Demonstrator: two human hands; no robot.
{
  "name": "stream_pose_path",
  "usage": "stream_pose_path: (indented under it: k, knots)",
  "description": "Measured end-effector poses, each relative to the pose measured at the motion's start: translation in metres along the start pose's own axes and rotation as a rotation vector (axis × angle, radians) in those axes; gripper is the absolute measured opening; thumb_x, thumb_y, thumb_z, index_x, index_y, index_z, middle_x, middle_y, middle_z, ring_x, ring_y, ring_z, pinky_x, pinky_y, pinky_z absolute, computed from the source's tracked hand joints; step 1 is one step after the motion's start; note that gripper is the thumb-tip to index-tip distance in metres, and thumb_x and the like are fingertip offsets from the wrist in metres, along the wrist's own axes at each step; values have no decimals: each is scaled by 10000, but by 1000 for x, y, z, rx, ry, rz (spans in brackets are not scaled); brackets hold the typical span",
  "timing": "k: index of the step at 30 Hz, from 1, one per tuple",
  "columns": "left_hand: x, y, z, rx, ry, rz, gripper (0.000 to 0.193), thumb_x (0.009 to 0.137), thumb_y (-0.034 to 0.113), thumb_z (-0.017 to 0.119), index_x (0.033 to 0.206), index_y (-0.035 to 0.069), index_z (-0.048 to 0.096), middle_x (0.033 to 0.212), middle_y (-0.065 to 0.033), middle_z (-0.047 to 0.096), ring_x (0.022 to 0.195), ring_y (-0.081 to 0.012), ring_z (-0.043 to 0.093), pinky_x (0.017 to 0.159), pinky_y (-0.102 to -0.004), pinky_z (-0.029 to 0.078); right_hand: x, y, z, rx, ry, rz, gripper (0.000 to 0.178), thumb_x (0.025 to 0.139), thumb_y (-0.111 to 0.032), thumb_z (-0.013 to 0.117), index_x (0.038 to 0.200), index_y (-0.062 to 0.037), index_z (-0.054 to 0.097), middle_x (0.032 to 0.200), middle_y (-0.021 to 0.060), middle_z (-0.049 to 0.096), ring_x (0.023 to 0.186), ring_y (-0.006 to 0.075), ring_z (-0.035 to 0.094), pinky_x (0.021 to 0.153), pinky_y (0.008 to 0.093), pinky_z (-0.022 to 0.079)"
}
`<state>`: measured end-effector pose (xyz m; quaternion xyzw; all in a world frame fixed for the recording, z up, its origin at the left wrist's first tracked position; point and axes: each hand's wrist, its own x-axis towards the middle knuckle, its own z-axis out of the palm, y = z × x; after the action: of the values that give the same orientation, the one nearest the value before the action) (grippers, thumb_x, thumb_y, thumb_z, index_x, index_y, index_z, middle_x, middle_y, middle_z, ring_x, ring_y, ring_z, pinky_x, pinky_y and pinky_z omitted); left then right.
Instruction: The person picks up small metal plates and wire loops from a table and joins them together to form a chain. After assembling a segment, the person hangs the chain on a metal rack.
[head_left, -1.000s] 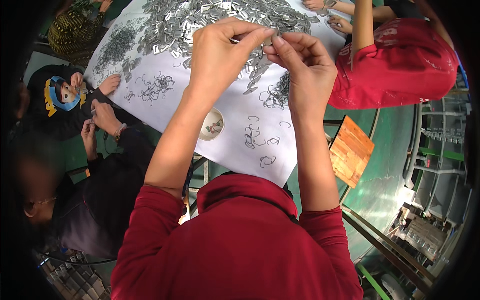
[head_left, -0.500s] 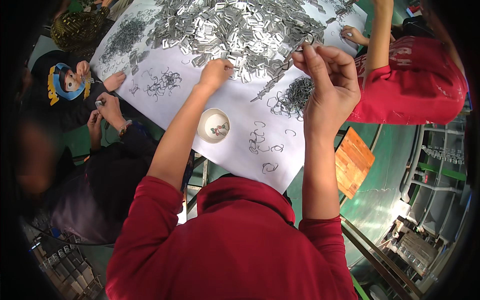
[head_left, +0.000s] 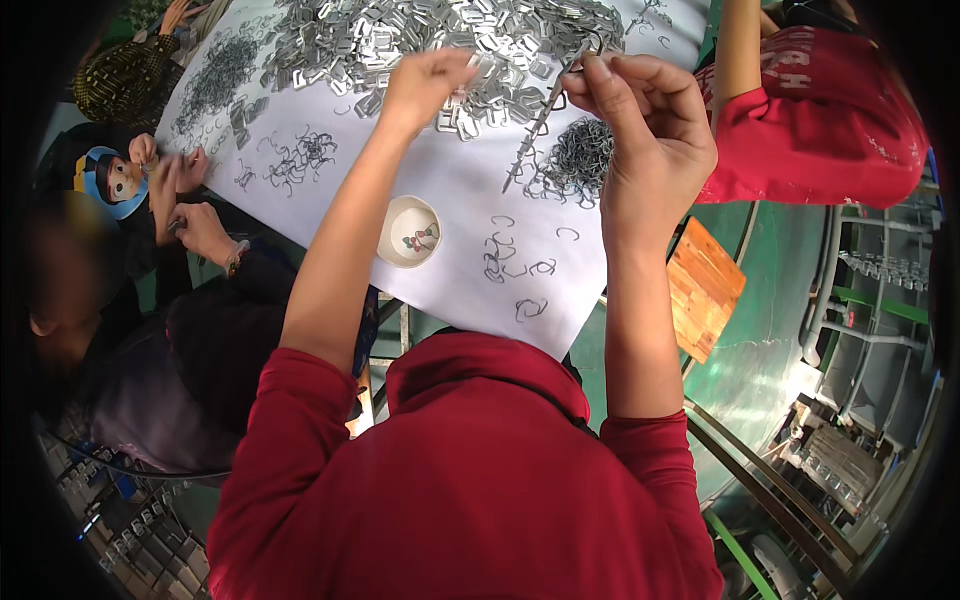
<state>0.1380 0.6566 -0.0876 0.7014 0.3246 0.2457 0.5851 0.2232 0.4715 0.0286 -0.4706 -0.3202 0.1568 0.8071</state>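
Observation:
In my right hand (head_left: pixel 650 135), a thin strand strung with small flat metal pieces (head_left: pixel 527 150) is pinched between thumb and fingers. The strand slants down and left over the white table sheet, its dark hooked top end showing above the fingertips. My left hand (head_left: pixel 425 88) hovers at the near edge of a large heap of flat silver metal buckles (head_left: pixel 350 45). Motion smears its fingers, so whether it holds a piece cannot be made out. A tangle of dark wire hooks (head_left: pixel 580 160) lies on the sheet beside my right wrist.
A white bowl (head_left: pixel 405 215) with a printed pattern stands between my forearms. Loose C-shaped wires (head_left: pixel 495 262) lie right of it, with another wire cluster (head_left: pixel 300 160) to the left. Co-workers sit close at left and right, one in a red sleeve (head_left: pixel 800 130). A wooden stool (head_left: pixel 705 290) stands at right.
My left hand has moved farther over the buckle heap and is now blurred. The strand in my right hand hangs steeper. The whole view has shifted slightly.

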Motion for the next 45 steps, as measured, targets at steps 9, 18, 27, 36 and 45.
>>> stream_pose_path:
  k: [9,18,27,36,45]
  knots:
    - [-70,159,32,-269,-33,231,227,822,69,641,1008,-54,604,808,-57,651,710,-61,565,620,-183,442,-6,-1,-1,-52,1,1,100,796,80,576,886,60,540,831,115,628,751,167,648,677,254,543]
    - [-74,157,36,-294,-53,232,159,828,76,637,946,-31,641,789,-38,647,691,-52,558,602,-185,439,-6,12,-2,-259,-27,-82,107,786,3,634,866,25,565,819,70,618,712,124,627,593,222,507]
    - [-61,153,27,-339,156,381,130,806,17,654,928,-26,644,841,-54,649,742,-68,593,652,-175,473,-66,154,-98,-1219,-384,234,237,794,-175,617,972,-20,596,1059,153,571,1012,312,540,807,396,457]
    - [-45,124,14,-371,166,539,138,796,12,664,928,-25,642,861,-50,639,778,-80,589,695,-191,472,-142,150,-109,-1511,-695,100,386,817,-271,586,1116,-30,551,1234,114,511,1261,290,368,1031,567,233]
    - [-52,131,7,-295,192,580,128,789,13,672,910,-24,650,855,-44,637,769,-79,578,684,-189,454,-66,168,-92,-1274,-599,177,89,761,-148,605,755,-63,627,810,72,597,837,248,580,724,409,474]
